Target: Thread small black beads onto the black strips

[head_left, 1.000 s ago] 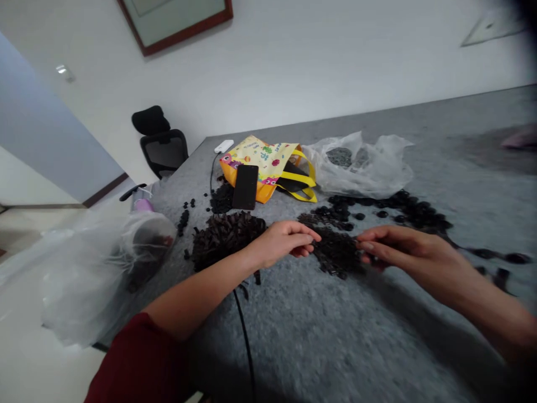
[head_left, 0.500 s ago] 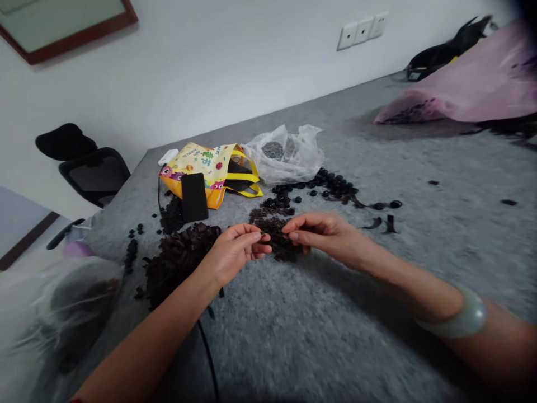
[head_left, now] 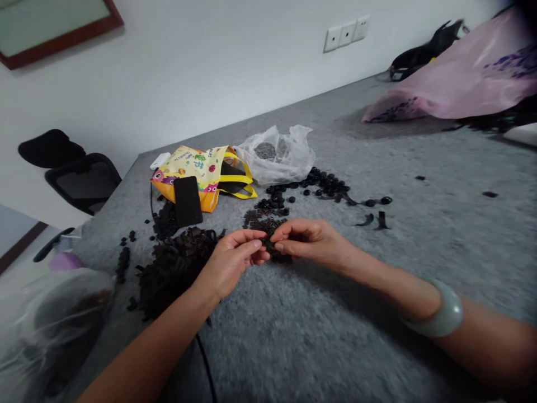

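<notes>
The left hand (head_left: 237,260) and right hand (head_left: 310,240) meet near the middle of the frame, their fingers (head_left: 254,242) curled and nearly touching above a small pile of dark pieces (head_left: 274,254). Whether they pinch a piece is too small to tell. A pale jade bangle (head_left: 432,313) circles the right wrist. A larger dark heap (head_left: 174,274) lies just left of the left hand on a grey felt tabletop (head_left: 377,336). Higher up are round black pieces (head_left: 327,182), a clear plastic bag (head_left: 274,157), and a yellow printed tote bag (head_left: 197,168) beneath a black phone (head_left: 188,200).
</notes>
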A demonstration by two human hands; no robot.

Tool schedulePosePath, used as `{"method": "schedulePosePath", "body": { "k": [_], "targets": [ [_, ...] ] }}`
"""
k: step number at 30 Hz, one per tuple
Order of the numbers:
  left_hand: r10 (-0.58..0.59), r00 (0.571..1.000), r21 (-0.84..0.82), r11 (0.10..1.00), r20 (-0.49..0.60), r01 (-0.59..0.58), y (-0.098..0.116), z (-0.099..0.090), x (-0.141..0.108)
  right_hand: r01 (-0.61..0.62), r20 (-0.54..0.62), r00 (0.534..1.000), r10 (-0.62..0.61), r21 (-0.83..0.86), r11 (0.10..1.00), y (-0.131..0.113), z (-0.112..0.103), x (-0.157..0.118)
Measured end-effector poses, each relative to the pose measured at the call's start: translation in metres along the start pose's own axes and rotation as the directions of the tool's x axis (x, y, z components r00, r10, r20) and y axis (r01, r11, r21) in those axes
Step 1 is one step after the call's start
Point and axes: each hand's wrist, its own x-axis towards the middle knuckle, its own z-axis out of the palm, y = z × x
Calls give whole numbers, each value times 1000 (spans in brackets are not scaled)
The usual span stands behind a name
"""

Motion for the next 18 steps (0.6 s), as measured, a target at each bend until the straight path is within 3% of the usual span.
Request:
{"method": "schedulePosePath", "body": {
  "k": [18],
  "targets": [
    [136,990,220,966,26,-138,-3,0,-1,28,-4,1000,-29,-132,991,-2,-6,0]
  ]
}}
